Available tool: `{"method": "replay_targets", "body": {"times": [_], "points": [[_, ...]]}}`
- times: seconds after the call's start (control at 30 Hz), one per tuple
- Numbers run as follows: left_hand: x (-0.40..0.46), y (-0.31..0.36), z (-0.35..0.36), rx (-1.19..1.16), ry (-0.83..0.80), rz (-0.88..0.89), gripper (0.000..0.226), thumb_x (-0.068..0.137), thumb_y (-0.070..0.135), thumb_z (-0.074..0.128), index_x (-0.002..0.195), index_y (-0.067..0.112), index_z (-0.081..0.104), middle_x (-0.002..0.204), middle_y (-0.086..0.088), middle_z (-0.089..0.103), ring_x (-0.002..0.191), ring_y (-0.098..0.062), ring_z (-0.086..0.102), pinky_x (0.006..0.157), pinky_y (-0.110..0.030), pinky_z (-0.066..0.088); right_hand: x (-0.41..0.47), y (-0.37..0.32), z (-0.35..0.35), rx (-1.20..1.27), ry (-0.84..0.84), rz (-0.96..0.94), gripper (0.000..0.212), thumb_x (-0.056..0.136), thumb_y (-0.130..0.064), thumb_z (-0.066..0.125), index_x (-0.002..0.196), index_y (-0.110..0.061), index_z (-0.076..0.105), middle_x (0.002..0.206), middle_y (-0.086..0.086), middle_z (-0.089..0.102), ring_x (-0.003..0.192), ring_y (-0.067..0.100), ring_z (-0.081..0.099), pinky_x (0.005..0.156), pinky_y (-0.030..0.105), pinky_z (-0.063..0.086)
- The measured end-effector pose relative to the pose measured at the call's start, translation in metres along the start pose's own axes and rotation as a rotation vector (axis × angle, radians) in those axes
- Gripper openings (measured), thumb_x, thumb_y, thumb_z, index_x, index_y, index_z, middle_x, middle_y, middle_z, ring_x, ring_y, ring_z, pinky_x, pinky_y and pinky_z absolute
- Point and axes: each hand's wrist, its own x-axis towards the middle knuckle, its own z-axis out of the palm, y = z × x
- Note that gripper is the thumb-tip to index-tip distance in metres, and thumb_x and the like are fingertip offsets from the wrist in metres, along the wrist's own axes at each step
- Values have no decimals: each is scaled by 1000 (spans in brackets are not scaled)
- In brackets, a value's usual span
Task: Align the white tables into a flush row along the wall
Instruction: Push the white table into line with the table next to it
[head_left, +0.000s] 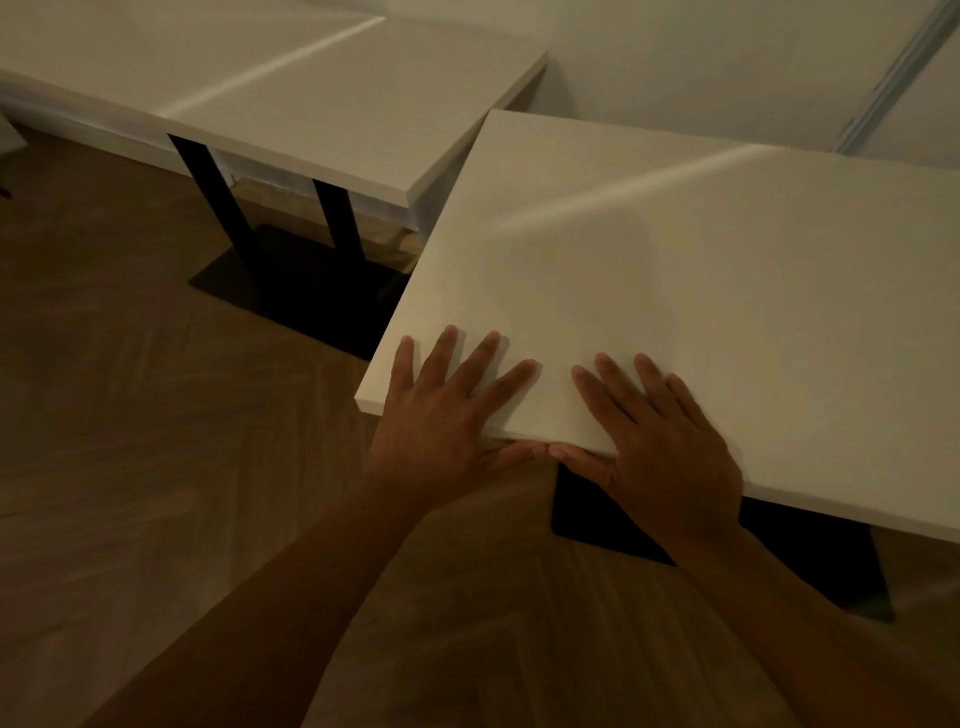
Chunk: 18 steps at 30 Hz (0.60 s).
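A white table (701, 270) stands nearest me on the right, turned at an angle to the others. My left hand (441, 415) grips its near edge by the front left corner, fingers spread flat on top, thumb under the rim. My right hand (660, 431) grips the same edge just to the right, thumb also underneath. A second white table (332, 104) stands further back on the left along the wall, and a third white table (104, 47) butts against it at far left. The near table's far left corner sits close to the second table's right edge, with a narrow gap.
The white wall (727, 62) runs behind the tables, with a pale vertical strip (893, 78) at upper right. Black legs (218, 208) and a black base plate (291, 296) hold up the second table. The near table's black base (597, 519) lies by my hands. Wooden floor (130, 415) spreads left.
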Motion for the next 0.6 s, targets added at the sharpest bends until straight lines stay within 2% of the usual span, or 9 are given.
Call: {"method": "replay_targets", "body": {"times": [0.27,0.37,0.5,0.6], "points": [[-3,9,-10,-21,-57,-46,86,83,90,2,157,45,7,170,-2,11,155,-36,4,116,-72,9,-3,-3,-13,92,-122,53,82,95,-76,16,152,-22,41,156,8,43,145,36,35,115,55,34],[-5,16,-15,-47,-77,-62,87,81,90,6,156,47,8,169,1,10,155,-34,3,115,-75,5,-5,-1,-16,116,-159,68,83,95,-77,11,154,-24,36,157,8,41,147,36,32,117,54,31],[-8,32,-25,-118,5,-127,94,76,94,4,156,45,17,168,4,16,155,-28,9,118,-71,3,-14,7,-23,145,-153,116,86,92,-81,10,158,-28,23,163,6,29,152,33,19,121,53,22],[-6,50,-27,-165,46,-82,96,77,96,6,156,44,21,167,2,18,155,-28,11,121,-66,8,-27,19,-28,144,-145,139,90,89,-84,8,160,-28,14,166,5,21,154,31,12,123,51,16]]}}
